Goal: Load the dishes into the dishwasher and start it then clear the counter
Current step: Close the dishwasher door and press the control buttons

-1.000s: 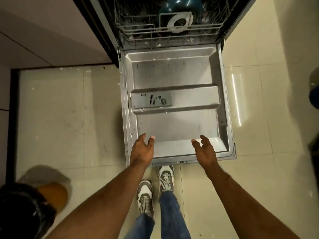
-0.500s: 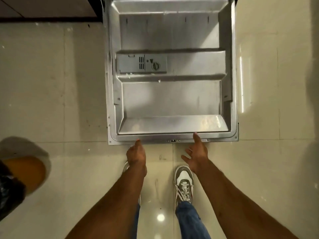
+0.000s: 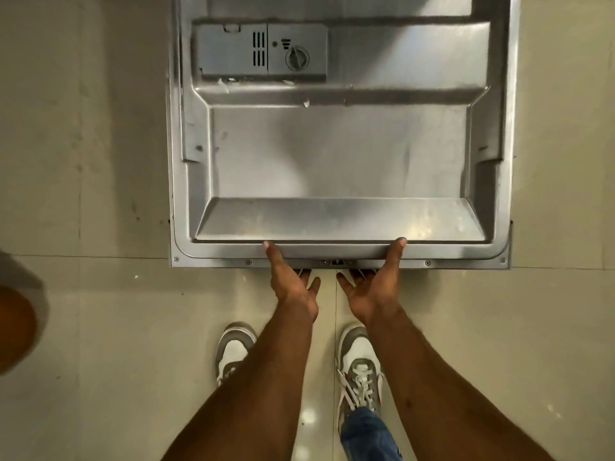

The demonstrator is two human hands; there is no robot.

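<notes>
The dishwasher door [image 3: 332, 154] lies open and flat in front of me, its steel inner face up, with the grey detergent dispenser [image 3: 261, 51] near its far left. My left hand [image 3: 291, 284] and my right hand [image 3: 374, 287] hold the middle of the door's near edge, close together. Each thumb lies on top of the rim and the fingers reach underneath it. The racks and dishes are out of view.
Beige floor tiles [image 3: 100, 194] surround the door on both sides. My two shoes [image 3: 233, 351] stand just behind the door edge. Part of an orange round object [image 3: 13, 327] shows at the left border.
My view tilted down, so the racks left the picture. Both hands came back from above the door to its near edge and took hold of it, thumbs on top.
</notes>
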